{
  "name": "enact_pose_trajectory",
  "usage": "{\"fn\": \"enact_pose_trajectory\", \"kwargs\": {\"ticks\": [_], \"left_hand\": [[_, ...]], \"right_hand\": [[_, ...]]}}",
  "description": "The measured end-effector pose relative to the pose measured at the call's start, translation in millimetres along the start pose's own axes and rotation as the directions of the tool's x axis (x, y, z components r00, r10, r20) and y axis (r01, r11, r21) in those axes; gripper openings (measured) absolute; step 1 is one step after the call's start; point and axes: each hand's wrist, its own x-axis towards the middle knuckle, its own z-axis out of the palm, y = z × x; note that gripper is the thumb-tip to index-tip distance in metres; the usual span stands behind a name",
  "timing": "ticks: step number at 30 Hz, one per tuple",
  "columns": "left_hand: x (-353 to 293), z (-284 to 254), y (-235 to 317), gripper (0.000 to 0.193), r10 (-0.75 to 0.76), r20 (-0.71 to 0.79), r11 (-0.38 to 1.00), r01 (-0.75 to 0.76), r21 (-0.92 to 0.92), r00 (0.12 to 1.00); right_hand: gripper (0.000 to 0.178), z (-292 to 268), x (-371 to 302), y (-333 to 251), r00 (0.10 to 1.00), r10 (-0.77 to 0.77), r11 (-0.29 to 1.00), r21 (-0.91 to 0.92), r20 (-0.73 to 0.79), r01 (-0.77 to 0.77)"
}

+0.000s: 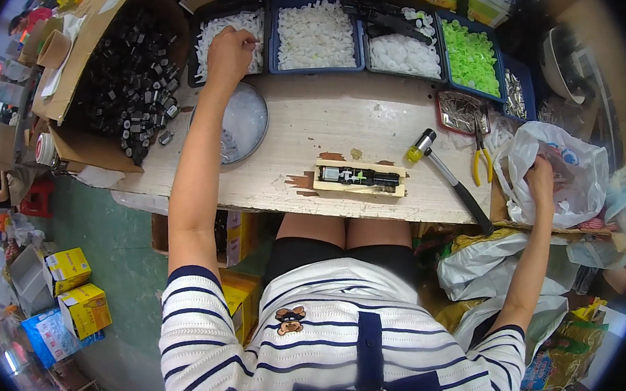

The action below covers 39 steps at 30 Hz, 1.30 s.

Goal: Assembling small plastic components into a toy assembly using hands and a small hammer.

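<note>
Right hand in bag, grip unclear

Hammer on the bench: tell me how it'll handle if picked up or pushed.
The hammer looks stiff, its shaft straight. It is probably head-heavy, with a chunky head on a thin shaft. Pushed grip-first, it might tip off, as its black grip reaches the edge of the bench.

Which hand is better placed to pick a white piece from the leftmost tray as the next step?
Probably the left hand: it is over those white pieces, while the right hand is at the white plastic bag.
</note>
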Motion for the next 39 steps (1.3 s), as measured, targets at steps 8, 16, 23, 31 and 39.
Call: {"fn": "enact_pose_trajectory", "kwargs": {"ticks": [8,16,23,31,39], "left_hand": [[-10,-17,-25,0.016,-0.337,0.122,0.604,0.314,-0.733,0.934],[-20,-21,-18,0.015,-0.352,0.111,0.302,0.225,-0.926,0.930],[-57,-46,3,0.012,-0.349,-0.012,0.399,0.137,-0.907,0.937],[-156,-74,17,0.006,-0.382,-0.015,0.728,0.291,-0.621,0.924],[-167,-50,12,0.010,-0.092,-0.129,0.974,0.062,-0.218,0.987]], "right_hand": [[0.018,-8,-5,5,0.980,0.054,0.980,0.197,-0.192,-0.015],[0.021,49,3,62,0.963,0.079,0.992,0.113,-0.256,-0.052],[0.028,35,10,54,0.871,0.489,0.588,0.722,0.040,-0.364],[0.029,-32,-24,-34,0.854,0.174,0.904,0.424,-0.491,0.059],[0.026,-29,-32,-111,0.903,-0.172,0.842,0.417,-0.394,0.343]]}}
